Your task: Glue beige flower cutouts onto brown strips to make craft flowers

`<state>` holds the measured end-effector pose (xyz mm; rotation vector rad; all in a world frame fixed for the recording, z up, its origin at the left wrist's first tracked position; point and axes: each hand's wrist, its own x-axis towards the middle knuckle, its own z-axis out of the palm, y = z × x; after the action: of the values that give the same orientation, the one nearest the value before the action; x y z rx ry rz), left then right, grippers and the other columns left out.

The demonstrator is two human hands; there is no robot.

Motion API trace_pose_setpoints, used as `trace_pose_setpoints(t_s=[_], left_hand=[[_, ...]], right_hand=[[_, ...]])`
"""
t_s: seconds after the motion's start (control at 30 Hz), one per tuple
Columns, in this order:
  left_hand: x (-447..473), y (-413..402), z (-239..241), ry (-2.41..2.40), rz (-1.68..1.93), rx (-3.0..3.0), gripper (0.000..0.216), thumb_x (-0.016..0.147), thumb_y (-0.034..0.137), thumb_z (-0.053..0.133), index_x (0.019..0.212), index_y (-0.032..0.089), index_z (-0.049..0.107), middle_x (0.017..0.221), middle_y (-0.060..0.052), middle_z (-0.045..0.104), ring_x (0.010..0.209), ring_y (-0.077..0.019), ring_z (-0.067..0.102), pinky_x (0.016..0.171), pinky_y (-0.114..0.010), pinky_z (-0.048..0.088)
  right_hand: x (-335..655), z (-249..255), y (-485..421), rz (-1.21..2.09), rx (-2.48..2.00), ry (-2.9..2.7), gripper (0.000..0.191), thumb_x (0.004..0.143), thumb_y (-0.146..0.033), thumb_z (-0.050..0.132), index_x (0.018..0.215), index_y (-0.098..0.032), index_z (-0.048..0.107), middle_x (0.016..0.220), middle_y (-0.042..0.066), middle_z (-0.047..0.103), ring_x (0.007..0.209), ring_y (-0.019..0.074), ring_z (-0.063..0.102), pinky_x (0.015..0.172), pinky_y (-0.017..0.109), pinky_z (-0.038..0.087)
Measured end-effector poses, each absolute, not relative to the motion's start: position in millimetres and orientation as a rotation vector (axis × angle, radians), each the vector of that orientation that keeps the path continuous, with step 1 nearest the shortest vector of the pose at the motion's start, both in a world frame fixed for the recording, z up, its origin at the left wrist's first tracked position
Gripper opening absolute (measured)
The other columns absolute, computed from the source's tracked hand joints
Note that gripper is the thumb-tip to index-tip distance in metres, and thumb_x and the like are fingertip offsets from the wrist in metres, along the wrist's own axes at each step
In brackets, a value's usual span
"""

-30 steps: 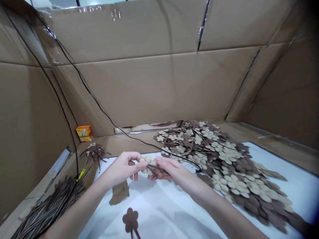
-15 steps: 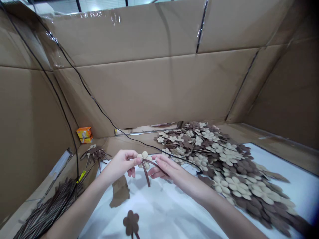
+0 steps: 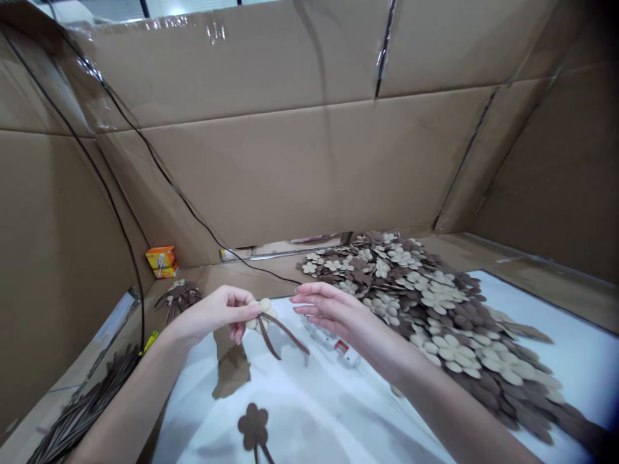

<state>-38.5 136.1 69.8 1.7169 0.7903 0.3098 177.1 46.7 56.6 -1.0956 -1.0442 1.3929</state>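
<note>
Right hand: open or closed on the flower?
Open. The right hand has fingers extended, clear of the beige flower cutout with brown strips pinched by the left hand.

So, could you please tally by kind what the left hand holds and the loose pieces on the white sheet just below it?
Beige flower: 1
Brown strips: 2
Dark brown flower: 1
Brown scrap: 1
Total: 5
</note>
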Motion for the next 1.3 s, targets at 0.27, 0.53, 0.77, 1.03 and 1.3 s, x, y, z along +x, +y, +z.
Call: trace_pose_setpoints(t_s=[0.27,0.53,0.77,1.03,1.3], left_hand=[[-42,134,74,0.761,0.232,1.74,0.031,0.07,0.043,0.064,0.065,0.014,0.058,0.052,0.005,0.05,0.045,-0.0057,0.048,0.046,-0.016,0.037],[-8,132,7,0.604,-0.278,1.833,0.03,0.066,0.046,0.065,0.07,0.016,0.065,0.061,0.001,0.059,0.053,-0.0092,0.051,0.05,-0.019,0.038],[2,119,-21,1.025,-0.148,2.418,0.026,0.071,0.04,0.056,0.058,0.018,0.062,0.053,0.001,0.052,0.051,-0.012,0.045,0.048,-0.023,0.028],[-18,128,29,1.169,0.214,2.418,0.037,0.076,0.053,0.048,0.078,0.018,0.061,0.07,-0.003,0.06,0.066,-0.017,0.052,0.057,-0.023,0.033],[-4,95,52,0.962,0.732,1.999,0.039,0.079,0.053,0.048,0.073,0.016,0.058,0.065,0.002,0.053,0.056,-0.01,0.043,0.051,-0.02,0.032]], right_hand=[[174,55,47,1.518,-0.951,-1.0,0.028,0.079,-0.027,0.053,0.105,-0.018,0.052,0.11,0.011,0.063,0.1,0.023,0.059,0.096,0.042,0.036],[183,59,39,1.64,-0.811,-0.902,0.029,0.085,-0.019,0.041,0.113,-0.018,0.049,0.116,0.012,0.061,0.098,0.0208,0.061,0.09,0.037,0.04],[187,61,39,1.644,-0.829,-0.917,0.028,0.088,-0.024,0.038,0.113,-0.019,0.05,0.118,0.01,0.06,0.1,0.0208,0.06,0.09,0.037,0.04],[183,65,36,1.64,-0.821,-0.936,0.027,0.087,-0.025,0.038,0.109,-0.02,0.052,0.114,0.008,0.062,0.099,0.0196,0.06,0.09,0.036,0.041],[178,66,32,1.616,-0.801,-0.927,0.026,0.086,-0.026,0.041,0.109,-0.02,0.054,0.113,0.008,0.062,0.102,0.0202,0.059,0.095,0.038,0.038]])
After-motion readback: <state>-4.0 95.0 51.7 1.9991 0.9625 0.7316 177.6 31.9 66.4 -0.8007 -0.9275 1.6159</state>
